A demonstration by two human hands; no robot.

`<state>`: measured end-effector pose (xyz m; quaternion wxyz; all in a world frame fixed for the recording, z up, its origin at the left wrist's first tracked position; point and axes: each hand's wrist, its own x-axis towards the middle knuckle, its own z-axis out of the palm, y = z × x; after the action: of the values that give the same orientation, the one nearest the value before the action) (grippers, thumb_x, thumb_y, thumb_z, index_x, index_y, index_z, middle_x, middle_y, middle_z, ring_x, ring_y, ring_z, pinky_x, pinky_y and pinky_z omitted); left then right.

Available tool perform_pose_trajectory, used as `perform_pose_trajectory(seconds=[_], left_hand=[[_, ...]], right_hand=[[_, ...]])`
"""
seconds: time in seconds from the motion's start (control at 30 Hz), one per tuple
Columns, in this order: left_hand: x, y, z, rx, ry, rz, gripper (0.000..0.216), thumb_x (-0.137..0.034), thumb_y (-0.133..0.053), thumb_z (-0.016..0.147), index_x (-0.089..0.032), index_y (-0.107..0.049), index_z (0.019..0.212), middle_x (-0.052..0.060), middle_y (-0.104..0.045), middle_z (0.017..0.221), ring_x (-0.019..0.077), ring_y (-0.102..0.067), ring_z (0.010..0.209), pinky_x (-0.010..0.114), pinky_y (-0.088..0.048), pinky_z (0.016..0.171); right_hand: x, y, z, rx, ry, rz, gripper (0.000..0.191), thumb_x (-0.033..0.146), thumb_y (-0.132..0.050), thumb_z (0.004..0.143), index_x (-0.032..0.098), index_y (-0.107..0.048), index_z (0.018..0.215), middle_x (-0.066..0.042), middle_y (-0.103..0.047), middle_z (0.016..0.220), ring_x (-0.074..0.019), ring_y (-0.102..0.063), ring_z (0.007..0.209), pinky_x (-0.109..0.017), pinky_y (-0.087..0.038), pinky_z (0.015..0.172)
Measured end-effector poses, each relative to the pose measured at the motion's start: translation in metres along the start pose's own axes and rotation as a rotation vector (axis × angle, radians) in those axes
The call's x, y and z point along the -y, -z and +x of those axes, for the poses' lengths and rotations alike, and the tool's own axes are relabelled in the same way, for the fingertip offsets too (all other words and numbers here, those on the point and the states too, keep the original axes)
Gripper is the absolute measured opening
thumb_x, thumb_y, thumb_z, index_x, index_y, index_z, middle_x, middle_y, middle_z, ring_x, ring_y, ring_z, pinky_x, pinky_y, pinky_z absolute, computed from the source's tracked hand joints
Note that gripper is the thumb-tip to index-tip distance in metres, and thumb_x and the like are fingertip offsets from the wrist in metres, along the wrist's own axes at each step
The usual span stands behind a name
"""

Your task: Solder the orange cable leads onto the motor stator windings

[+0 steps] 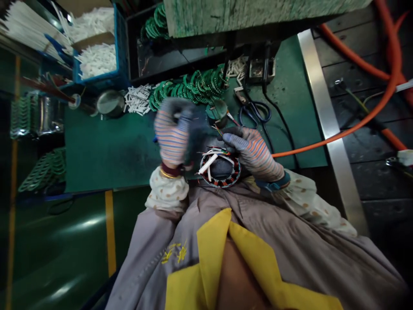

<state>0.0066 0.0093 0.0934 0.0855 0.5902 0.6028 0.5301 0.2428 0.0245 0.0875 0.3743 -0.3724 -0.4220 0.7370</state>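
Observation:
A ring-shaped motor stator with dark copper windings rests at the table's near edge, against my lap. White sleeving tubes and several coloured leads lie across it. Just above the stator, my right hand, in a striped glove, is closed in a pinch on thin wires whose ends stick out past the fingertips. My left hand, also gloved, is raised over the mat to the left of the stator. Its fingers are curled and smeared by motion, so whether they hold anything is unclear.
Beyond the hands lie green ring-shaped boards, short white tubes, a round metal tin, a small green-topped pot and scissors. A blue bin of white tubes stands far left. An orange hose crosses the right metal edge.

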Motion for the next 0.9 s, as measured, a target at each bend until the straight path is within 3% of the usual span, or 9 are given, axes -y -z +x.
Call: perform_pose_trajectory(seconds=[0.07,0.17,0.23,0.3,0.4,0.57,0.73,0.83,0.9], left_hand=[[-0.003,0.009,0.006,-0.007,-0.025,-0.018,0.045,-0.067,-0.07,0.13,-0.026,-0.076,0.114,0.002,-0.081,0.11,0.0199,-0.079,0.106,0.04,-0.069,0.107],[-0.02,0.013,-0.004,0.211,0.038,-0.106,0.044,-0.07,-0.08,0.123,-0.026,-0.078,0.118,0.005,-0.086,0.117,0.0242,-0.085,0.116,0.039,-0.072,0.11],[-0.03,0.009,-0.017,0.284,0.11,-0.175,0.041,-0.068,-0.076,0.125,-0.027,-0.078,0.125,0.006,-0.089,0.123,0.0251,-0.088,0.119,0.039,-0.073,0.11],[-0.034,0.002,-0.028,0.281,0.16,-0.203,0.041,-0.068,-0.072,0.127,-0.028,-0.077,0.133,0.006,-0.091,0.123,0.0242,-0.091,0.114,0.037,-0.075,0.105],[-0.031,-0.005,-0.032,0.269,0.171,-0.182,0.043,-0.071,-0.078,0.124,-0.029,-0.077,0.133,0.004,-0.091,0.116,0.0232,-0.093,0.106,0.034,-0.076,0.099],[-0.033,-0.002,-0.022,0.297,0.202,-0.15,0.036,-0.066,-0.081,0.123,-0.03,-0.077,0.129,0.003,-0.092,0.112,0.0229,-0.093,0.104,0.033,-0.078,0.097],[-0.041,0.004,-0.018,0.361,0.206,-0.143,0.037,-0.067,-0.084,0.122,-0.03,-0.079,0.128,0.003,-0.092,0.114,0.0238,-0.094,0.107,0.033,-0.078,0.098],[-0.042,0.002,-0.02,0.35,0.199,-0.158,0.039,-0.069,-0.082,0.122,-0.03,-0.079,0.127,0.003,-0.092,0.114,0.0235,-0.094,0.107,0.033,-0.078,0.098],[-0.042,-0.001,-0.022,0.329,0.211,-0.16,0.041,-0.07,-0.082,0.121,-0.03,-0.078,0.125,0.003,-0.092,0.113,0.0229,-0.094,0.106,0.032,-0.078,0.097]], right_hand=[[-0.003,-0.002,-0.001,-0.05,-0.018,0.023,0.053,0.067,-0.109,0.08,0.022,-0.083,0.09,0.003,-0.07,0.074,-0.0123,-0.057,0.066,-0.028,-0.056,0.066],[-0.004,-0.008,0.002,-0.051,-0.024,0.03,0.058,0.072,-0.109,0.079,0.022,-0.086,0.094,0.002,-0.071,0.074,-0.0142,-0.06,0.068,-0.029,-0.058,0.065],[-0.003,-0.01,0.005,-0.042,0.001,0.037,0.06,0.075,-0.111,0.077,0.024,-0.087,0.096,0.0,-0.077,0.081,-0.0182,-0.07,0.078,-0.033,-0.066,0.076],[-0.002,-0.011,0.007,-0.041,0.029,0.05,0.061,0.077,-0.113,0.075,0.026,-0.088,0.097,-0.002,-0.085,0.092,-0.0235,-0.08,0.095,-0.038,-0.073,0.093],[-0.001,-0.011,0.006,-0.053,0.033,0.045,0.061,0.08,-0.112,0.075,0.029,-0.09,0.099,-0.004,-0.09,0.102,-0.0272,-0.084,0.106,-0.041,-0.075,0.103],[0.002,-0.014,0.002,-0.027,0.04,0.047,0.064,0.081,-0.111,0.078,0.024,-0.084,0.089,0.0,-0.075,0.078,-0.0191,-0.073,0.081,-0.034,-0.071,0.084],[0.006,-0.014,0.002,-0.009,0.031,0.063,0.071,0.084,-0.111,0.077,0.025,-0.071,0.079,0.006,-0.049,0.062,-0.013,-0.052,0.065,-0.027,-0.052,0.061],[0.005,-0.013,0.001,0.001,0.012,0.042,0.074,0.087,-0.107,0.081,0.024,-0.067,0.077,0.006,-0.049,0.061,-0.0106,-0.043,0.06,-0.027,-0.04,0.054],[0.004,-0.013,0.0,-0.013,0.017,0.039,0.073,0.089,-0.105,0.081,0.024,-0.072,0.081,0.005,-0.054,0.064,-0.0115,-0.045,0.061,-0.028,-0.042,0.056]])
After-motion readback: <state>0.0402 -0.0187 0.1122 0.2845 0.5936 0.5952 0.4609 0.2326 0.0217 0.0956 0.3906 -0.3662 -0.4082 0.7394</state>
